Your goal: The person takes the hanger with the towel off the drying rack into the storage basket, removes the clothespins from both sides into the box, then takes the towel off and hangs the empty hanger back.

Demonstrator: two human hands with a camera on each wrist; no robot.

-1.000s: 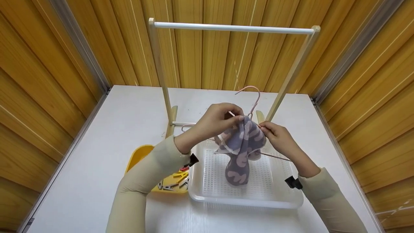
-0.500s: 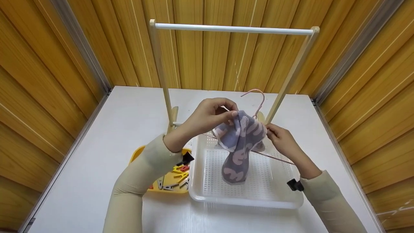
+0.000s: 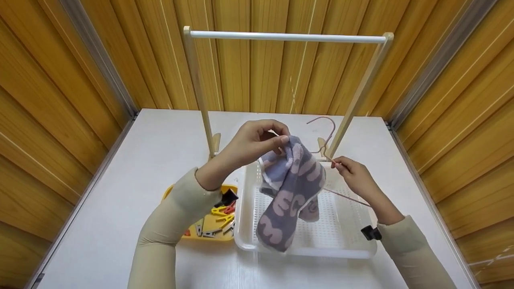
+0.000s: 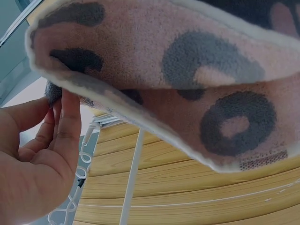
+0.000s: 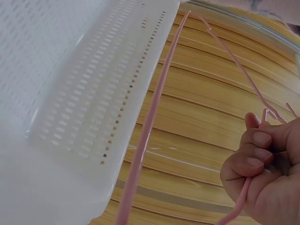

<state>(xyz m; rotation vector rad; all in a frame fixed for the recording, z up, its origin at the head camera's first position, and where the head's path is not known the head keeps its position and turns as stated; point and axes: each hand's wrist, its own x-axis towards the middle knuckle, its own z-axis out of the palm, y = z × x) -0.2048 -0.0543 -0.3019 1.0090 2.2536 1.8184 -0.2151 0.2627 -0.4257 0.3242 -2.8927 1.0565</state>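
In the head view, my left hand [image 3: 261,140] pinches the top edge of a small grey-and-pink lettered towel [image 3: 291,192], which hangs over the white basket [image 3: 305,253]. Its terry cloth and pale edging show in the left wrist view, where thumb and fingers hold a grey bit of the towel [image 4: 54,93]. To the right, my right hand [image 3: 355,174] grips a pink wire hanger [image 3: 327,136] by its shoulder, just below the hook. The long lower bar of the hanger [image 5: 149,119] runs bare in the right wrist view; in the head view the towel hides part of it.
A yellow tray [image 3: 209,239] with several clothespins [image 3: 225,218] stands left of the basket, partly under my left forearm. Behind the hands rises a drying rack with a white top rail [image 3: 287,37] and wooden posts. Wood-panelled walls enclose the white table [image 3: 168,132].
The hanger's hook has moved right and lower with my right hand. My left hand has drawn the towel left, and its hanging end has swung down and left, widening the gap between hands.
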